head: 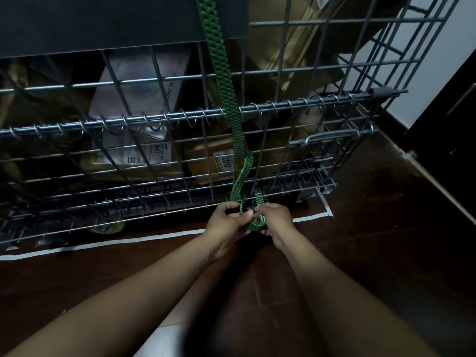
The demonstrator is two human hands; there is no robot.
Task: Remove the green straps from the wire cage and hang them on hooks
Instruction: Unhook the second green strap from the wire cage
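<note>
Strap (223, 81): green, runs down the cage (296, 109) front; its lower end loops at the base.
Left hand (226, 222): pinches the loop to steady it.
Right hand (277, 220): grips the end, seemingly unhooking it.

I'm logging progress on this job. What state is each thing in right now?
Green strap: still on the cage, running down its front, lower end looped.
Wire cage: closed, full of boxes.
Left hand: gripping the strap's lower end.
Right hand: gripping the strap's loop.
</note>
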